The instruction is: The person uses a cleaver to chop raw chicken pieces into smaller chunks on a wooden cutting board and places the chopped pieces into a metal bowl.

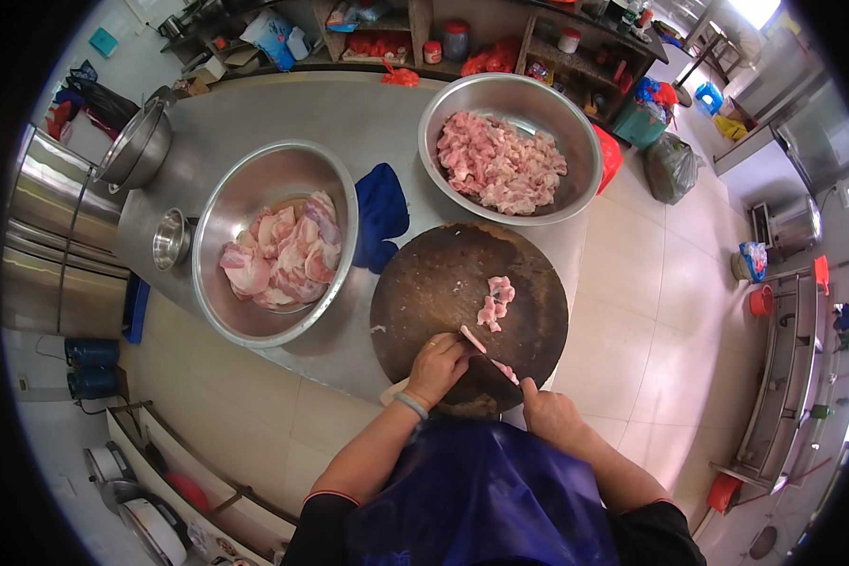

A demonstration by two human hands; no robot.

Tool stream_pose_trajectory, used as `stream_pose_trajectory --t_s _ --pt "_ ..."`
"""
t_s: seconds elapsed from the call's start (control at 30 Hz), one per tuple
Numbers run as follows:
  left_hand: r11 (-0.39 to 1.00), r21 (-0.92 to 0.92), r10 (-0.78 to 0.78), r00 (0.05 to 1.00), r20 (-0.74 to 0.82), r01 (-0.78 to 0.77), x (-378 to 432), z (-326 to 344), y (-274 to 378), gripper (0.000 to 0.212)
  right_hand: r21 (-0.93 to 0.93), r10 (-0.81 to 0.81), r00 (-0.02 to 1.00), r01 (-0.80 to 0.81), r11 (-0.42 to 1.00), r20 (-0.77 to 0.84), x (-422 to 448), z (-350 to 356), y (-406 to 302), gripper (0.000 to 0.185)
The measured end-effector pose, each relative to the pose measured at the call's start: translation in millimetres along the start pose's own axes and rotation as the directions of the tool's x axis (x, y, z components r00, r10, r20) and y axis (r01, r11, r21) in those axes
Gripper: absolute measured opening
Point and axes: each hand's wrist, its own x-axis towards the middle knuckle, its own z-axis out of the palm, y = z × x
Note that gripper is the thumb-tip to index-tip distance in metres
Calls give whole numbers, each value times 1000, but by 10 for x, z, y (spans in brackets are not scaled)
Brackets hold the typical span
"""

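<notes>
My right hand [553, 416] grips the handle of a knife [499, 366], its blade seen almost edge-on over the round wooden chopping board [424, 283]. At the blade's far end is my left hand [437, 369], its fingers bent; whether it holds meat beneath them I cannot tell. A thin strip of meat [473, 339] lies along the blade, and another sliver [506, 371] shows nearer the handle. Small cut pieces of raw meat [496, 303] lie farther up the board. Large pieces of raw meat [283, 247] fill part of the left steel basin [209, 262]. Chopped meat [502, 163] is in the right basin [587, 163].
A blue cloth [380, 212] lies between the basins on the steel table [290, 106]. A small metal bowl [171, 239] stands left of the left basin, with stacked larger bowls [141, 145] behind it. Shelves with jars [456, 39] line the far side. The table's right edge runs beside the board.
</notes>
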Motion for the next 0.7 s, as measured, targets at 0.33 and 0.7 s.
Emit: stream_pose_trajectory --t_s 0.33,0.7 --pt "994 4 -108 993 52 108 -3 39 7 26 121 10 990 7 993 -141 1183 63 -335 32" --pt "998 -57 -36 999 -36 34 -92 -126 42 27 85 -60 989 72 994 -138 170 -145 -63 22"
